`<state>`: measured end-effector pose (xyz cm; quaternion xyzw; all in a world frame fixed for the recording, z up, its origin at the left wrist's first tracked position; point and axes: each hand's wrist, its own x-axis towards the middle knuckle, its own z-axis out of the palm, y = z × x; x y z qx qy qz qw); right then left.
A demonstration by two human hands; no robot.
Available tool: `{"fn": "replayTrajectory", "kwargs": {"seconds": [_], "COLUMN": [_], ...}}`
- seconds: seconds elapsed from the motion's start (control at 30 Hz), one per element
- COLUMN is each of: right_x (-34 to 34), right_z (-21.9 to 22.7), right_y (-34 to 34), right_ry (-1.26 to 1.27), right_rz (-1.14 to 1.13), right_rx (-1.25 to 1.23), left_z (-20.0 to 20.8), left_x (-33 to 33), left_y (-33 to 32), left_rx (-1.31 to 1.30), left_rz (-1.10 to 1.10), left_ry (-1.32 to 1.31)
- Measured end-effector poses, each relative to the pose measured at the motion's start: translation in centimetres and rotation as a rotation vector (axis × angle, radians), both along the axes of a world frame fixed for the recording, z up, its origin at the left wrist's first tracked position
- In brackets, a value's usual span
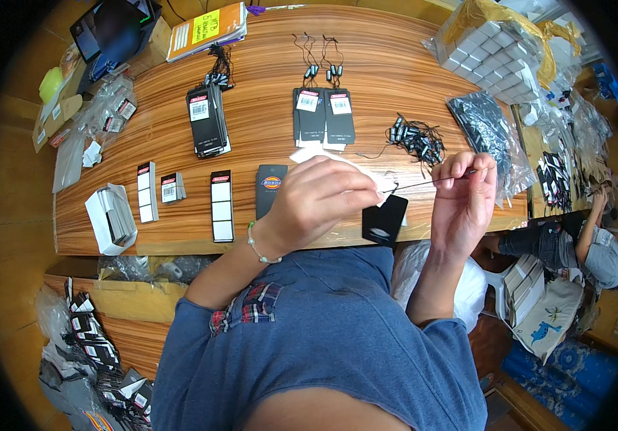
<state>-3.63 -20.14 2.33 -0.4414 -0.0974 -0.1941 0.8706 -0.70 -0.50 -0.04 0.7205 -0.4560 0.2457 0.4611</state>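
Observation:
My left hand is closed on a hang tag with a white card face showing beyond the fingers. Below its fingertips hangs a black tag with a pale oval mark; whether it is joined to the white card I cannot tell. A thin black string runs taut from near the top of that tag to my right hand, which pinches it between thumb and fingers. Just beyond my hands lies a tangled pile of black strings with small seal pieces. Partly behind my left wrist is a dark grey card stack.
Stacks of black hang tags and strung tags lie farther back. Sticker strips and a white box of cards sit at left. A plastic-wrapped packet and stacked white boxes stand at right. A co-worker sits beyond.

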Motion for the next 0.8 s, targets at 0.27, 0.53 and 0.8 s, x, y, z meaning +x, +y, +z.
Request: {"fn": "replayTrajectory", "kwargs": {"seconds": [0.27, 0.53, 0.8], "right_x": [0.9, 1.3, 1.2], "right_z": [0.1, -0.3, 0.2], "right_y": [1.5, 3.2, 2.6], "right_ry": [-0.022, 0.048, 0.051], "right_rz": [0.580, 0.495, 0.377], "right_rx": [0.391, 0.342, 0.223], "left_z": [-0.1, -0.1, -0.5], "left_x": [0.0, 0.1, -0.1], "left_y": [-0.5, -0.8, -0.8], "left_rx": [-0.094, -0.114, -0.244], "left_rz": [-0.035, -0.088, -0.215], "left_ry": [0.197, 0.457, 0.972]}}
